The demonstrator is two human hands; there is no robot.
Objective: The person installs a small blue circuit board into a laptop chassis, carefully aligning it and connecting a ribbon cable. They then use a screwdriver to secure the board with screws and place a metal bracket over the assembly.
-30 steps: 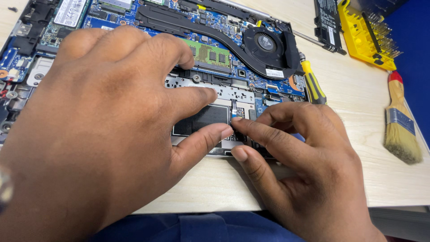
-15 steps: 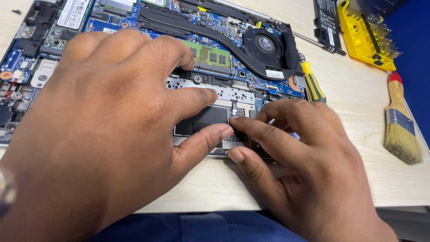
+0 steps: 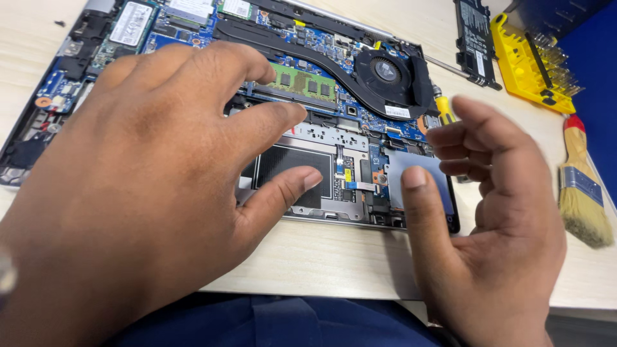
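While the left hand (image 3: pixel 148 186) rests spread on the opened laptop (image 3: pixel 360 96), its fingers (image 3: pixel 283 119) flat and gripping nothing, its thumb touches the dark touchpad module (image 3: pixel 292 170) at the near edge. Just beside, the right hand (image 3: pixel 495 225) hovers open and empty over the counter (image 3: pixel 321 263). Steady downward pressure, kept clear of the thin flex cable (image 3: pixel 366 186), would seem wise. A brush (image 3: pixel 578 193) lies well apart.

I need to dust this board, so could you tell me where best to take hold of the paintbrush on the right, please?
Grip the paintbrush by its red handle, reaching from the far side: it lies flat with bristles toward you, handle pointing away, free of the right hand.
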